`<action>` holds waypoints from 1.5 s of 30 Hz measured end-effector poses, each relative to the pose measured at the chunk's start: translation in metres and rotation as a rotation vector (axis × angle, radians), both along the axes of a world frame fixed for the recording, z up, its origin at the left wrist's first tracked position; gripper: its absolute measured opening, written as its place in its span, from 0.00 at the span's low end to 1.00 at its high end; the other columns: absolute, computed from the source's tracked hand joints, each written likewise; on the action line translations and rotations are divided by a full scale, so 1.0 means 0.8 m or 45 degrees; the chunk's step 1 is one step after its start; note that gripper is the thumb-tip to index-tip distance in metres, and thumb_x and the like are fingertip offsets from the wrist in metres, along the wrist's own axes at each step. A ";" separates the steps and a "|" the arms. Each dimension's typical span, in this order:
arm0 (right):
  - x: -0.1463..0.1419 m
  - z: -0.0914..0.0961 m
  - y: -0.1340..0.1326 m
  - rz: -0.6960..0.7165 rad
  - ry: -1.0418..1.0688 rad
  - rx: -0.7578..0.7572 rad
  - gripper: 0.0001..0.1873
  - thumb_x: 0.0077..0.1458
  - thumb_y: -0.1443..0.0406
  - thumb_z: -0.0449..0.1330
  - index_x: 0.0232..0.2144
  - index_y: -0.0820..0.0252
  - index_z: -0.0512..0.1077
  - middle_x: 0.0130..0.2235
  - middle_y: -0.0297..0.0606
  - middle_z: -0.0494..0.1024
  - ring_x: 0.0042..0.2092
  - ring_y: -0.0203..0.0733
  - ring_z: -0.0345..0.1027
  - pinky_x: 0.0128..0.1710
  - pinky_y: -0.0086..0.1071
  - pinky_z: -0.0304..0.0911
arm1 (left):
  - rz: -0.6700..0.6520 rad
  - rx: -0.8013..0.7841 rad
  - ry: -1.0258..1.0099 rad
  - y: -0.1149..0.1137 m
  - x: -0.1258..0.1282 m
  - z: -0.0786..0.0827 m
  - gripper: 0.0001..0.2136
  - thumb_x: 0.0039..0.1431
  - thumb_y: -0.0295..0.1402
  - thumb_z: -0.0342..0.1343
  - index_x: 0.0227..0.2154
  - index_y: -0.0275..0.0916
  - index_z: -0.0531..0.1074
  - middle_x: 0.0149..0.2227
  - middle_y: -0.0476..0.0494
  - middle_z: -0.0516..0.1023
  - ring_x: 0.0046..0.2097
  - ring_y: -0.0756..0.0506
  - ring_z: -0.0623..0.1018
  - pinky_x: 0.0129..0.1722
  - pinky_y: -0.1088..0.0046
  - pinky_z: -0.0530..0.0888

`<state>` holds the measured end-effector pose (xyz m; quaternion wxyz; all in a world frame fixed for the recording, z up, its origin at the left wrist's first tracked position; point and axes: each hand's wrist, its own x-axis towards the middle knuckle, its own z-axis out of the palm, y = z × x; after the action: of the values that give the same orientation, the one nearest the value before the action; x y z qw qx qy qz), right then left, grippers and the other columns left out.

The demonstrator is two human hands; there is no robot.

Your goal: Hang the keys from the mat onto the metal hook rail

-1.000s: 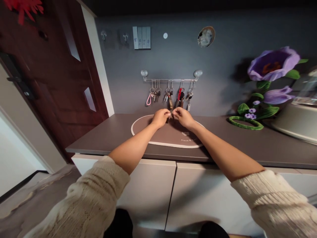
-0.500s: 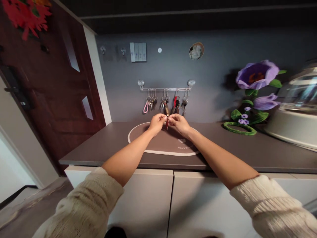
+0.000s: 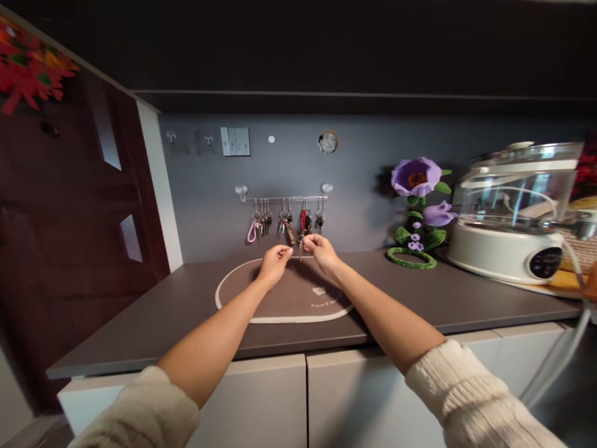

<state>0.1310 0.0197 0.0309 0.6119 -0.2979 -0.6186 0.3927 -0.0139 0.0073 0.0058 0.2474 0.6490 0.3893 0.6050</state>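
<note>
My left hand and my right hand are raised together above an oval brown mat on a grey countertop. Both pinch a small keyring, with a slim key hanging down from it between the hands. Just behind them a metal hook rail is fixed to the grey wall, and several key bunches hang from it, one on a pink loop. Cream knitted sleeves cover both forearms near the camera.
A purple fabric flower ornament stands on the counter to the right, beside a white appliance with a clear lid. A dark wooden door fills the left. White cabinet doors lie below the counter. A switch panel sits above the rail.
The view has tilted up and swung right, bringing the appliance into sight. Both hands have stayed together on the small keyring and lifted closer to the hook rail.
</note>
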 end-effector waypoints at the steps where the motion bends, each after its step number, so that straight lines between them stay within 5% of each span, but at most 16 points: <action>1: 0.004 0.004 0.001 0.000 0.027 0.000 0.17 0.38 0.54 0.62 0.22 0.61 0.63 0.24 0.31 0.67 0.28 0.31 0.60 0.34 0.29 0.58 | 0.027 0.005 0.037 0.000 0.000 -0.001 0.10 0.49 0.36 0.53 0.30 0.33 0.71 0.27 0.45 0.74 0.30 0.51 0.71 0.33 0.74 0.68; 9: 0.042 0.046 0.018 -0.130 0.106 -0.082 0.12 0.45 0.59 0.57 0.21 0.59 0.59 0.19 0.29 0.64 0.22 0.30 0.58 0.22 0.24 0.57 | 0.128 0.057 0.279 -0.003 0.002 -0.004 0.08 0.51 0.33 0.51 0.28 0.35 0.72 0.28 0.45 0.75 0.30 0.49 0.72 0.33 0.74 0.68; 14: 0.059 0.077 0.039 -0.263 0.229 -0.181 0.06 0.49 0.68 0.53 0.22 0.60 0.61 0.19 0.30 0.66 0.21 0.29 0.61 0.23 0.24 0.60 | 0.144 0.103 0.409 -0.006 0.003 -0.004 0.08 0.51 0.32 0.49 0.27 0.36 0.72 0.29 0.45 0.76 0.32 0.49 0.73 0.34 0.73 0.68; 20: 0.065 0.100 0.063 -0.352 0.244 -0.233 0.10 0.48 0.74 0.51 0.18 0.62 0.61 0.17 0.31 0.65 0.19 0.28 0.60 0.23 0.25 0.63 | 0.157 0.077 0.421 -0.006 0.001 -0.004 0.08 0.52 0.32 0.49 0.27 0.36 0.72 0.29 0.45 0.75 0.31 0.49 0.72 0.34 0.73 0.68; 34: 0.070 0.096 0.095 -0.465 0.188 -0.241 0.07 0.45 0.73 0.55 0.18 0.63 0.65 0.16 0.32 0.65 0.19 0.28 0.60 0.21 0.24 0.66 | 0.185 0.077 0.406 -0.002 0.001 -0.005 0.08 0.52 0.32 0.49 0.27 0.36 0.72 0.29 0.45 0.75 0.32 0.49 0.73 0.34 0.73 0.68; 45: 0.077 0.063 0.093 -0.567 -0.059 -0.078 0.09 0.44 0.70 0.52 0.15 0.60 0.59 0.14 0.28 0.59 0.17 0.28 0.53 0.22 0.26 0.59 | 0.224 0.105 0.403 -0.004 -0.002 -0.002 0.09 0.52 0.34 0.49 0.29 0.35 0.72 0.29 0.44 0.74 0.31 0.50 0.71 0.34 0.74 0.67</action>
<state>0.1924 0.0941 0.0815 0.6598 -0.4545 -0.5392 0.2594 -0.0158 0.0041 0.0043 0.1024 0.7090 0.4536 0.5301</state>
